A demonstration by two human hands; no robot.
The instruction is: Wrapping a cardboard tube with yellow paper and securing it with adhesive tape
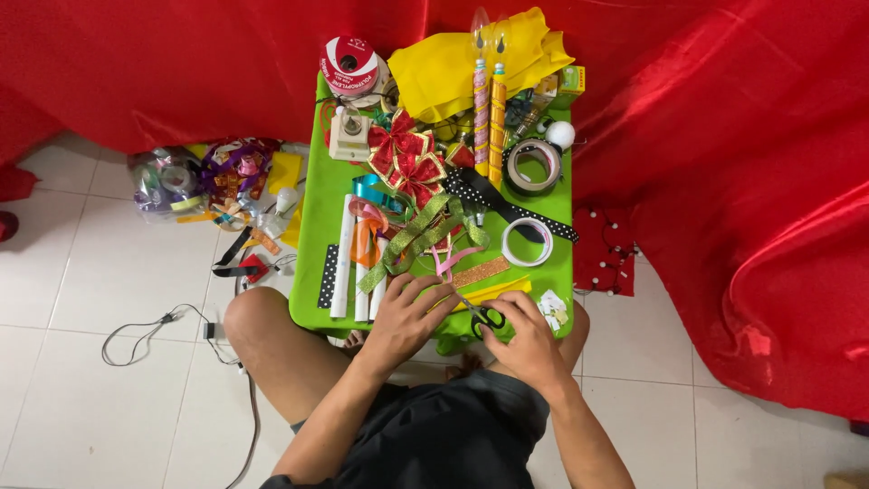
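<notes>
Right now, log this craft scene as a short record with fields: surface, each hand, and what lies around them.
surface: small green table, crowded with craft bits
left hand: resting at the table's near edge on a green glitter ribbon
right hand: on black-handled scissors
beside hands: yellow strip, orange glitter strip, white tubes
further back: red bows, tape rolls, yellow cloth
floor, left: bag of ribbons, cable
backdrop: red satin cloth
</notes>
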